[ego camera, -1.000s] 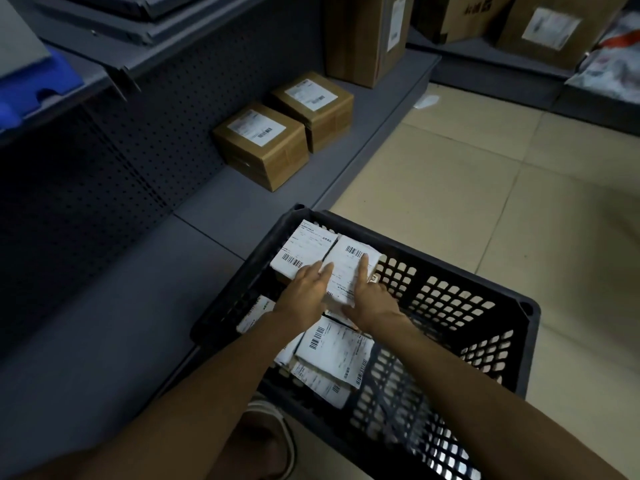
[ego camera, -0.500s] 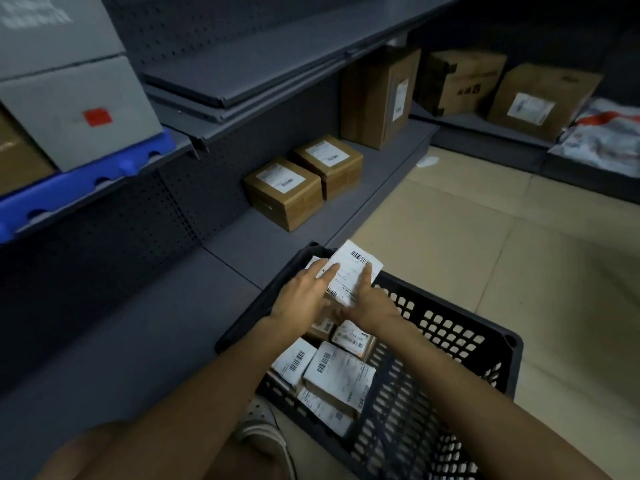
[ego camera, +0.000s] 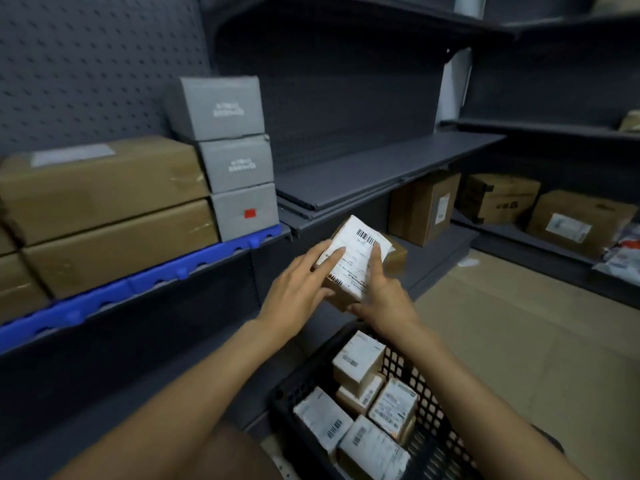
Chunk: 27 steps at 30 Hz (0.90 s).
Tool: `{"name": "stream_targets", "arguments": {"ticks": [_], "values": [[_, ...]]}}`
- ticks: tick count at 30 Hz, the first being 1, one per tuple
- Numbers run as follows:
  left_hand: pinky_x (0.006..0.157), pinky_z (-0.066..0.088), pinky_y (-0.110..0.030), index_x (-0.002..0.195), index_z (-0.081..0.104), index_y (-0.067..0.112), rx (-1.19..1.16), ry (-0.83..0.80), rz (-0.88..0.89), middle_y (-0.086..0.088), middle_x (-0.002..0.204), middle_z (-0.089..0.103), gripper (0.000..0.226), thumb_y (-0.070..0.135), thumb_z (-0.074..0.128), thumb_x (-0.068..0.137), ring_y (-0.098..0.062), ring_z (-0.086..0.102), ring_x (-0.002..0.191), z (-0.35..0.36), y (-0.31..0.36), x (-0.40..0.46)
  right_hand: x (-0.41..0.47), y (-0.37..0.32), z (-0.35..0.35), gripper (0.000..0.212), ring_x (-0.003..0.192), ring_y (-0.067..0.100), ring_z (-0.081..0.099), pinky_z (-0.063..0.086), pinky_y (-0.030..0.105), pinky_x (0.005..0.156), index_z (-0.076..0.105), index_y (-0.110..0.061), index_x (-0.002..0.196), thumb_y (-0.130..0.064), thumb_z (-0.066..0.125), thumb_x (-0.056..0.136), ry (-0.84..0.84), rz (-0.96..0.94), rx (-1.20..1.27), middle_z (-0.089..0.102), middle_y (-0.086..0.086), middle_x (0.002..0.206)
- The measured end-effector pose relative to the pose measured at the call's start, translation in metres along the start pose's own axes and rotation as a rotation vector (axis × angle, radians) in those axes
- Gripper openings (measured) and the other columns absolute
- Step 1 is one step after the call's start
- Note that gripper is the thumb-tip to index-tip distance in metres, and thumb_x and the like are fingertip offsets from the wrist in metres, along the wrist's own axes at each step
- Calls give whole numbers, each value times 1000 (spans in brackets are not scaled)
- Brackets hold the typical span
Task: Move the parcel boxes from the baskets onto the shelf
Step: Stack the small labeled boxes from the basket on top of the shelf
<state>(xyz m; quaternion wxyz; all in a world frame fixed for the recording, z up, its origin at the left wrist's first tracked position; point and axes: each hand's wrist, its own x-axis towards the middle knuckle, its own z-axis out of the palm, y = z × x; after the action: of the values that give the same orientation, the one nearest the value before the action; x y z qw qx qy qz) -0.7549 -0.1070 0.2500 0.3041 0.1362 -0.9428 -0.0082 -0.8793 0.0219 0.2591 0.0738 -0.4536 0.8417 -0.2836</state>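
With both hands (ego camera: pixel 346 282) clamping the box (ego camera: pixel 356 258) above the basket (ego camera: pixel 429 445), I should keep it level and slide it flat onto the shelf (ego camera: pixel 381 168).

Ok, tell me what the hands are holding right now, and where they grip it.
A small labelled parcel box, held above the basket: left hand on its left side, right hand on its near right edge, fingers on the label.

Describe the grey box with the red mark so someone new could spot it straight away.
Look at the blue-edged shelf on the left, stacked with brown cardboard cartons. At their right end stands a column of three grey boxes. The one meant is the bottom grey box, the only one with a small red rectangle on its front.
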Motion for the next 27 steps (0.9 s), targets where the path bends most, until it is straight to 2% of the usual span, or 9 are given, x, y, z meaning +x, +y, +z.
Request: {"name": "stream_targets", "arguments": {"ticks": [3,6,8,10,13,18,23,27], "values": [[91,53,-45,148,37,25,40,77,3,2,152,33,81,15,77,78,-24,49,126,-46,-11,7,3,-33,-16,120,109,31,58,45,32,76,-26,-17,150,-22,73,84,71,-129,-13,55,17,131],[89,54,-41,146,40,25,75,142,11,2,150,36,81,11,78,76,-20,52,122,-90,-23,13,8,-67,-32,119,108,27,59,51,39,84,-28,-21,150,-21,72,84,116,-226,-3,58,12,130],[88,55,-41,145,42,26,99,193,4,4,148,39,80,11,79,75,-18,53,120,-121,-32,13,10,-93,-41,119,106,26,60,51,37,83,-26,-19,150,-20,72,84,143,-305,14,59,12,128],[91,53,-41,144,44,25,114,231,10,3,146,42,79,10,78,74,-19,55,119,-146,-39,13,13,-116,-50,117,103,27,61,51,36,80,-23,-18,152,-20,72,84,169,-361,15,60,13,124],[97,51,-39,142,47,23,163,298,15,1,145,44,75,9,78,75,-20,54,120,-188,-51,9,16,-155,-60,114,103,27,61,53,43,81,-23,-20,151,-22,70,86,201,-448,29,60,12,125],[95,52,-42,143,46,25,263,384,-6,3,147,42,73,12,76,78,-18,54,121,-252,-73,6,17,-215,-78,114,107,29,58,51,43,83,-22,-16,152,-26,71,87,267,-586,20,57,12,130],[98,48,-40,143,46,24,299,444,-43,1,148,41,70,12,74,80,-17,49,126,-299,-98,10,39,-271,-89,110,106,31,58,52,47,83,-19,-12,153,-24,70,88,284,-666,12,59,14,128],[103,42,-42,146,40,26,267,401,-126,2,152,32,76,25,76,79,-17,43,129,-321,-128,16,72,-311,-81,107,109,32,57,51,48,87,-15,-12,153,-22,69,88,258,-692,20,58,17,127]]}}
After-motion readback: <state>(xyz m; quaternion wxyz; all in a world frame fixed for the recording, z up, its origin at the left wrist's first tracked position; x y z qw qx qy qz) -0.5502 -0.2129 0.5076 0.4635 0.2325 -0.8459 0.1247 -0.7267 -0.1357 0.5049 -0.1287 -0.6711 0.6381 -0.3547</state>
